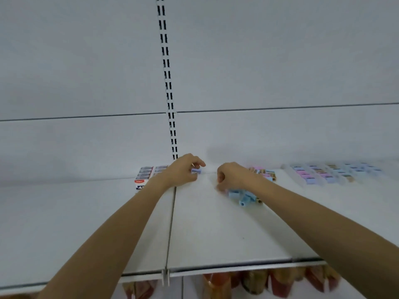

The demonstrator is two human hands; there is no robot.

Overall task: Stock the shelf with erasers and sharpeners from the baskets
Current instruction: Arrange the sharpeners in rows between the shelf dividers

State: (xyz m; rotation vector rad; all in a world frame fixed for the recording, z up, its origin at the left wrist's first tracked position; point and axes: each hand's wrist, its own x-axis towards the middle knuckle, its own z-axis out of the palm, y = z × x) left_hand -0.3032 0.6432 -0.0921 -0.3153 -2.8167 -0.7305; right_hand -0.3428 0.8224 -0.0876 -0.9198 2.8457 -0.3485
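The left hand (183, 171) pinches 1 lilac sharpener (196, 171) between thumb and fingertips at the back of the shelf (205, 229); it is likely light, rigid plastic, small enough to slip, and best taken by its flat sides. The right hand (231, 175) curls over the blue heap (244, 196) (whether it grips any cannot be told). At left, eraser boxes (146, 175) stand in 2 columns; the heap and the sorted rows (332, 173) are too blurred to count.

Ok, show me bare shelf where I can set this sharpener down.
Bare: the wide front strip of the shelf, and the stretch left of the eraser boxes. A small gap lies between the left hand, which holds the sharpener, and the right hand. Crowded: the blue pile by the right hand, the mixed pile behind it, the trays far right.
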